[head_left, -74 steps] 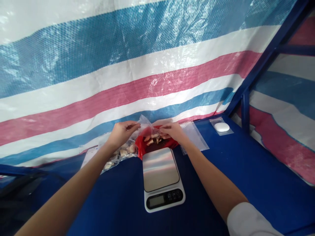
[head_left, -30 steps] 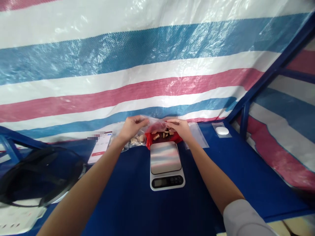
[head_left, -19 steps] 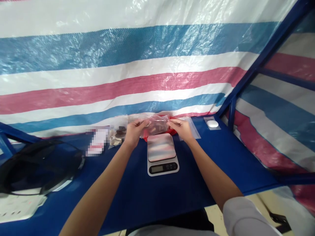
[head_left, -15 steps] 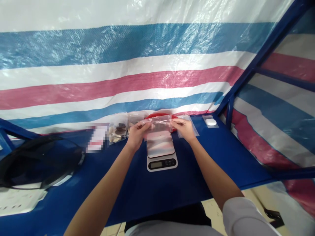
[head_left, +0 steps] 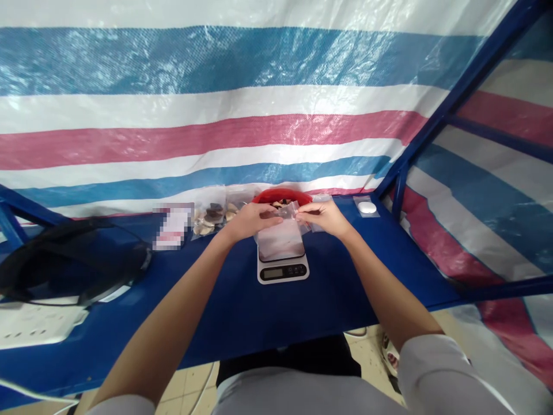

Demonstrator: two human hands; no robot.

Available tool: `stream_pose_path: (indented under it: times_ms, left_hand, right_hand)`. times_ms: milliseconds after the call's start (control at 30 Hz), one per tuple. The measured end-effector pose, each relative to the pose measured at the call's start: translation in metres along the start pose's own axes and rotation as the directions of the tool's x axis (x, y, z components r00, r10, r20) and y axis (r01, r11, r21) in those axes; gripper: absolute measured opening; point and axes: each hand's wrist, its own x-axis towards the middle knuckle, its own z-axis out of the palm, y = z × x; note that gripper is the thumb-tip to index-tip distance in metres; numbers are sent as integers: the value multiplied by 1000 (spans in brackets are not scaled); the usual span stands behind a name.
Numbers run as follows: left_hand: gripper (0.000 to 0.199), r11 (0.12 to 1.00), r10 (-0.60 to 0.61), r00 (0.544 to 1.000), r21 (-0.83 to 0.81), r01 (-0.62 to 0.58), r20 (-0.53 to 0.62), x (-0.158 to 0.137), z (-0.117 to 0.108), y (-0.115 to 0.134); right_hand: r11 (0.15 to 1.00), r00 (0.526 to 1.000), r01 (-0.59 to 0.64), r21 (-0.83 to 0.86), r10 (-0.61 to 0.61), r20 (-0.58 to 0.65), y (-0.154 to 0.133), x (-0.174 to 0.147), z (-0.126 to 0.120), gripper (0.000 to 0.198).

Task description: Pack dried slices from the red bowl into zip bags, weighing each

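Over the far edge of the kitchen scale (head_left: 283, 245), my left hand (head_left: 250, 222) and my right hand (head_left: 323, 218) pinch a clear plastic bag (head_left: 288, 212) between them. The bag looks thin and see-through, and the fingers partly cover it. Behind it is a red bowl (head_left: 281, 194) with small dark and pale pieces inside. The scale has a shiny plate and a dark display panel at its near end; I cannot read any figures. Left of my left hand, clear bags of dried slices (head_left: 211, 218) lean against the striped sheet.
A white oval object (head_left: 367, 207) lies on a small clear bag at the right. Flat clear bags (head_left: 318, 199) lie behind my right hand. On the left are a blurred-out card (head_left: 173, 227), a black round mesh item (head_left: 73, 268) and a white power strip (head_left: 38, 324) on the blue table (head_left: 259, 323).
My hands have drawn a little closer together with the bag, which looks more bunched than stretched. More of the red bowl and its contents shows. The view has shifted slightly.
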Motion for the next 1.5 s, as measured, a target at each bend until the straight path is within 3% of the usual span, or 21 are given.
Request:
stream_pose_path:
  times_ms: [100, 167, 333, 467, 567, 700, 800, 900, 1000, 1100, 1267, 1367, 1500]
  left_hand:
    - [30, 999, 49, 991, 5, -50, 128, 8, 4, 5]
    - [30, 997, 41, 990, -75, -31, 135, 8, 10, 3]
    - [28, 956, -23, 999, -295, 10, -40, 2, 29, -8]
    - [30, 878, -54, 989, -478, -18, -135, 1, 51, -2]
    - [29, 811, -107, 982, -585, -3, -153, 6, 73, 6]
    - [25, 741, -184, 977, -668, 68, -105, 17, 100, 15]
    - [20, 811, -151, 982, -583, 56, -116, 26, 110, 19]
    - [16, 900, -63, 970, -434, -46, -233, 31, 115, 21]
    - [16, 957, 66, 932, -243, -161, -356, 34, 121, 20]
    - [16, 961, 243, 896, -33, -274, -372, 38, 134, 20]
    - [17, 858, 464, 878, 307, -412, -119, 47, 155, 25]
    - [19, 797, 446, 894, 435, -419, 45, 51, 162, 30]
    - [24, 753, 354, 921, 533, -385, 164, 55, 167, 30]
  right_hand:
    - [999, 1000, 26, -46, -26, 2, -6, -1, 0, 30]
    - [998, 999, 33, -45, -34, -41, -4, -4, -4, 29]
    - [999, 973, -29, -21, 24, -230, 17, -18, -19, 34]
    - [974, 955, -153, 168, 190, -228, 29, -25, -26, 47]
    - [944, 950, -190, 270, 246, -191, 29, -26, -29, 46]
    - [933, 926, -170, 316, 261, -272, 33, -22, -43, 43]
    - [927, 903, -173, 333, 284, -323, 43, -18, -61, 45]
    - [913, 890, -201, 356, 322, -323, 55, -13, -82, 48]
    - [898, 882, -253, 359, 367, -296, 67, -6, -101, 48]
    - [894, 881, -315, 320, 400, -251, 77, 4, -117, 43]
    - [883, 869, -403, 240, 452, -203, 89, 23, -126, 26]
    - [881, 863, -430, 194, 465, -198, 96, 36, -123, 20]
    - [899, 881, -426, 104, 439, -178, 106, 53, -115, 16]
